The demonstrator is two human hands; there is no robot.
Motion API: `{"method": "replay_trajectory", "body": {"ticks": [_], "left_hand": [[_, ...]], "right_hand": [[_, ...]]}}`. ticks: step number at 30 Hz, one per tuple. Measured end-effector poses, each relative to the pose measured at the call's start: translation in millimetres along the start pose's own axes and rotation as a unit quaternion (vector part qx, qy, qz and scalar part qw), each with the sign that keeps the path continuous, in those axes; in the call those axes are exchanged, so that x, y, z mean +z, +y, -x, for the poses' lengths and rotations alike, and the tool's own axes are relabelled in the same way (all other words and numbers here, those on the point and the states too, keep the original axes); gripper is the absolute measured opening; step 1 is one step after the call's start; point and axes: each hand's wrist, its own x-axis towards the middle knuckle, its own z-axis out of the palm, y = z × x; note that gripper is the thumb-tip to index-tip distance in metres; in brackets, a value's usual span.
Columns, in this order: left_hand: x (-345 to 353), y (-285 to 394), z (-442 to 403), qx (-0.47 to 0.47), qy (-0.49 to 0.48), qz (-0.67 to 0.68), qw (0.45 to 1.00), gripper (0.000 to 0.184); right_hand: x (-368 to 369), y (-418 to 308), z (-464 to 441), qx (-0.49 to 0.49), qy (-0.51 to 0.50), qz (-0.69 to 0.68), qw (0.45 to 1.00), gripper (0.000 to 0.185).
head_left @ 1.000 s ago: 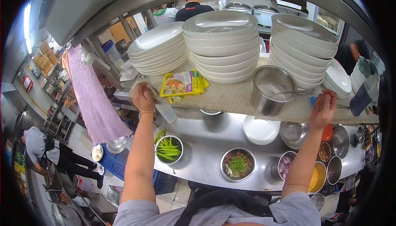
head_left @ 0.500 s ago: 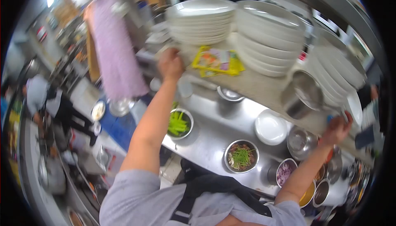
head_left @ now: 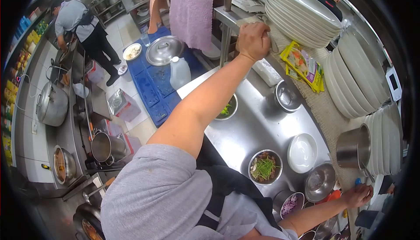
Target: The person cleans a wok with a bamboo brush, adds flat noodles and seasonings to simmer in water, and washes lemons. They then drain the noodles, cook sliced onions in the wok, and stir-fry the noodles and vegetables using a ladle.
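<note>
My left hand (head_left: 254, 41), its fingers curled, rests at the edge of the cloth-covered shelf (head_left: 326, 111), beside a stack of white plates (head_left: 302, 14) and yellow seasoning packets (head_left: 302, 66). What it grips, if anything, is hidden. Further along the same shelf edge my right hand (head_left: 358, 195) is closed near a steel pot (head_left: 353, 147) with a utensil in it; its grip is too small to make out. On the steel counter (head_left: 236, 141) below stand a bowl of meat and chopped greens (head_left: 265, 167), a white dish (head_left: 302, 153) and a pot of chopped onion (head_left: 288, 204).
More stacked bowls (head_left: 354, 73) stand on the shelf. A pink towel (head_left: 191, 10) hangs at the top. A blue container (head_left: 153, 87) holds a lid (head_left: 165, 50) and a plastic jug (head_left: 180, 72). Another person (head_left: 81, 25) bends over a counter at the left.
The view has swung to the left, so the shelf and counter lie further right and tilted. Both hands remain at the shelf edge. More of the left aisle shows.
</note>
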Motion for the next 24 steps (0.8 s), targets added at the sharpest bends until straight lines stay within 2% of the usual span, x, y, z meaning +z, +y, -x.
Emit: {"method": "replay_trajectory", "body": {"ticks": [10,18,21,24], "left_hand": [[1.5,-1.9,3.0,-0.007,0.009,-0.004,1.0,0.013],[4.3,-4.4,4.1,0.001,0.019,-0.005,1.0,0.012],[3.6,-7.3,6.0,-0.013,0.006,-0.014,1.0,0.013],[5.0,-8.9,6.7,-0.019,-0.003,-0.015,1.0,0.014]], "right_hand": [[26.7,-22.4,11.3,0.019,0.038,0.048,0.998,0.027],[13.3,-11.6,9.8,-0.03,-0.03,0.115,0.992,0.029],[23.1,-20.4,14.4,0.003,-0.005,0.053,0.999,0.029],[5.7,-5.2,4.3,-0.004,-0.031,0.004,1.0,0.03]]}}
